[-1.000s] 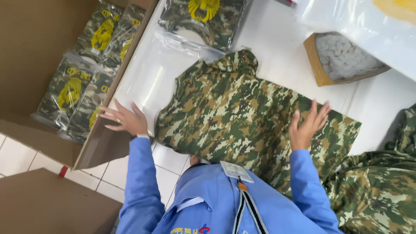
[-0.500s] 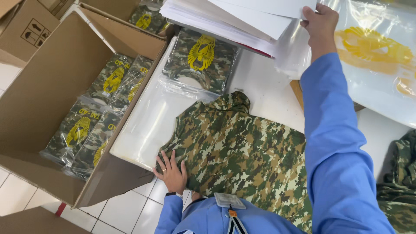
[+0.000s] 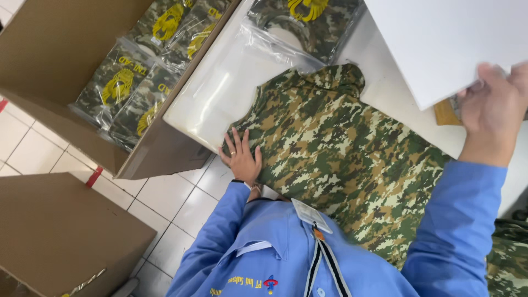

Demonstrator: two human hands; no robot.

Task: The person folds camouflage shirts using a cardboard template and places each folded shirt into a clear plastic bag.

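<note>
Under the left hand, fingers spread flat, lies the camouflage shirt, pinned smooth on the white table. Up at the right hand, fingers pinch a white card sheet above the shirt. Beyond the left hand, an open cardboard box holds bagged camouflage shirts.

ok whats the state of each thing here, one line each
camouflage shirt: spread flat on the table, unbagged
left hand: open, palm pressed on the shirt's edge
right hand: gripping a white sheet
white sheet: lifted above the table
cardboard box: open, holding bagged shirts
bagged camouflage shirt: folded, sealed in clear plastic, on the table
</note>
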